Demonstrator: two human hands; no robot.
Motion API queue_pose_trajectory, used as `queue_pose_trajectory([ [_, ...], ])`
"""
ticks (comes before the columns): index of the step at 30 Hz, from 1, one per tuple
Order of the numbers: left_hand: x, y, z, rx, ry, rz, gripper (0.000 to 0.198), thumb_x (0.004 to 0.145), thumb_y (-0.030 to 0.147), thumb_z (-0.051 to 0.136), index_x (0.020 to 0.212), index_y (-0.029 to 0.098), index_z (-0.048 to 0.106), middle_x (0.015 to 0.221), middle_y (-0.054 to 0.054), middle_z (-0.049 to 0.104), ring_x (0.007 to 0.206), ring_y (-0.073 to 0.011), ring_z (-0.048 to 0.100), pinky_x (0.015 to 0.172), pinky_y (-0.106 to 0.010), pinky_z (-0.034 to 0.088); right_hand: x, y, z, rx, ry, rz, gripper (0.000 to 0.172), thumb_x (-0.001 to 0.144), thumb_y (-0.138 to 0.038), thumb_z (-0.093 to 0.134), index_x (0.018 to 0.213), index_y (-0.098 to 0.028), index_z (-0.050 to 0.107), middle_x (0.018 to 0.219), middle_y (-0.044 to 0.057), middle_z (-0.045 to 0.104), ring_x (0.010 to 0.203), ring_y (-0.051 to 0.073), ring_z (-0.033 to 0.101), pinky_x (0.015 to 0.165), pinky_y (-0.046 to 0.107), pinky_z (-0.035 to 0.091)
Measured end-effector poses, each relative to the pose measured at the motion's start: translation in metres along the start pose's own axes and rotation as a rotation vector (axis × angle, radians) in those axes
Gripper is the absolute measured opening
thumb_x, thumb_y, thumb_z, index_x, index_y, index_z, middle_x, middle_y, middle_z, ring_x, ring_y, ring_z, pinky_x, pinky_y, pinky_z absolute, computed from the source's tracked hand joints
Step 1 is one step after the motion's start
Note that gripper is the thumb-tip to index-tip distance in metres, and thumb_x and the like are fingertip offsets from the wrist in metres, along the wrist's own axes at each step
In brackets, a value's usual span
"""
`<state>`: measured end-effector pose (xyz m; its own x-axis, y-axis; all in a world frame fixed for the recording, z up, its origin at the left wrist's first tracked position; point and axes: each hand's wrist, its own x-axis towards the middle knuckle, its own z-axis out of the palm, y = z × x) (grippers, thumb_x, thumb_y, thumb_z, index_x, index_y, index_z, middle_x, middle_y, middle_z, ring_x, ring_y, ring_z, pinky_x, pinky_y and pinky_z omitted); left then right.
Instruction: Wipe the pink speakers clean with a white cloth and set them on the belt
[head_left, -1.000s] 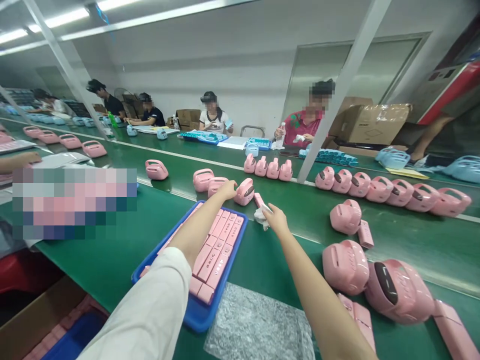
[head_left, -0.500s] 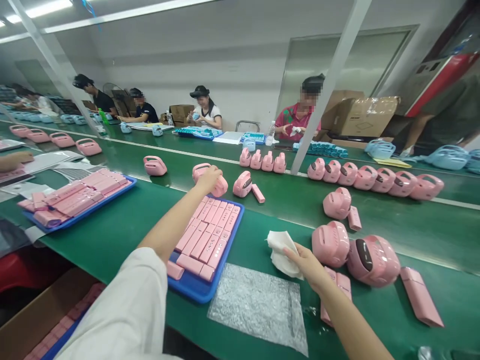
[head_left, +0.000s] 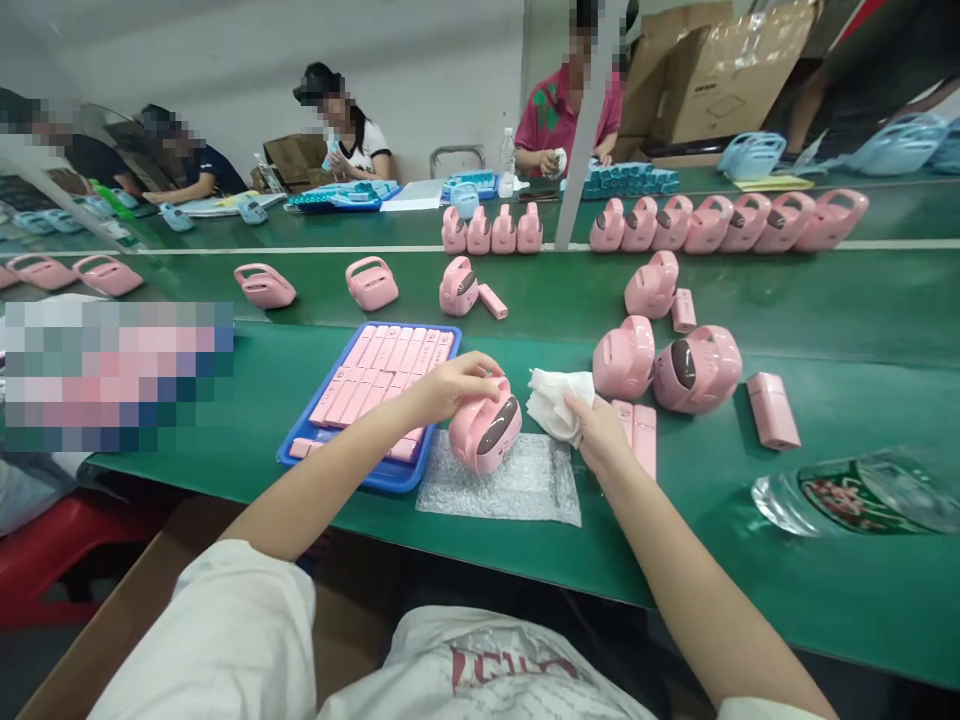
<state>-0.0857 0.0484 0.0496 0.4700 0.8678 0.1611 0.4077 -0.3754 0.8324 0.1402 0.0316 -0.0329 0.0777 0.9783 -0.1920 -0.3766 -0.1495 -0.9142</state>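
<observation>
My left hand [head_left: 463, 384] is closed on the handle of a rounded pink plastic housing [head_left: 480, 440] with a dark oval window. It holds the housing over a sheet of bubble wrap [head_left: 499, 490] at the table's near side. A crumpled white cloth [head_left: 553, 398] is pinched in my right hand [head_left: 596, 428], just right of the housing and apart from it. Left of the housing, a blue tray [head_left: 409, 476] carries rows of pink rectangular pieces [head_left: 367, 385]. Beside my right hand are two larger-looking pink housings [head_left: 624, 360] and more pink rectangular pieces [head_left: 641, 432], partly hidden by the hand.
Pink housings [head_left: 709, 222] stand in a row along the white line, with a metal post [head_left: 589, 130] rising beside them. A clear plastic bottle [head_left: 862, 495] lies at the right. Co-workers [head_left: 574, 115] sit across the green table [head_left: 300, 400].
My left hand has brought a pink housing from beyond the blue tray to above the bubble wrap. My right hand still holds the cloth. The view has tilted down.
</observation>
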Motion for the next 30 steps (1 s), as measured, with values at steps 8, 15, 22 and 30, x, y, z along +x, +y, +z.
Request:
queue_pose_trajectory([
  [8,-0.015,0.011,0.004,0.109,-0.154,0.090,0.030,0.091,0.028,0.045,0.102,0.029,0.073,0.124,-0.005,0.064,0.119,-0.0218,0.058,0.106,-0.043,0.044,-0.011,0.014,0.002,-0.164,0.035,-0.189,0.053,0.072,-0.057,0.066,0.101,-0.013,0.065,0.104,0.013,0.070,0.097,0.026,0.065,0.087,0.041,0.051],
  [15,-0.039,0.008,0.056,0.025,0.230,-0.070,0.055,0.085,0.045,0.062,0.135,0.028,0.049,0.145,-0.007,0.048,0.136,-0.0263,0.041,0.115,-0.044,0.033,-0.022,0.022,0.017,-0.484,-0.093,-0.414,0.040,0.091,-0.047,0.043,0.105,-0.015,0.064,0.102,0.010,0.072,0.095,0.022,0.067,0.082,0.035,0.053],
  [22,-0.032,-0.023,0.054,-0.383,0.331,-0.110,0.068,0.085,0.075,0.026,0.119,0.028,0.062,0.128,-0.003,0.062,0.127,-0.0264,0.053,0.107,-0.042,0.043,-0.045,0.040,0.031,-0.864,-0.619,-1.076,0.035,0.095,-0.023,0.036,0.122,-0.015,0.057,0.128,0.012,0.061,0.138,0.024,0.037,0.113,0.047,0.032],
  [30,-0.027,-0.025,0.052,-0.441,0.364,-0.127,0.070,0.084,0.075,0.023,0.115,0.026,0.062,0.121,-0.004,0.064,0.122,-0.0274,0.056,0.105,-0.042,0.045,-0.028,0.044,0.028,-0.926,-0.515,-0.988,0.056,0.098,-0.030,0.035,0.151,-0.017,0.020,0.154,0.011,0.030,0.147,0.023,0.014,0.117,0.050,0.024],
])
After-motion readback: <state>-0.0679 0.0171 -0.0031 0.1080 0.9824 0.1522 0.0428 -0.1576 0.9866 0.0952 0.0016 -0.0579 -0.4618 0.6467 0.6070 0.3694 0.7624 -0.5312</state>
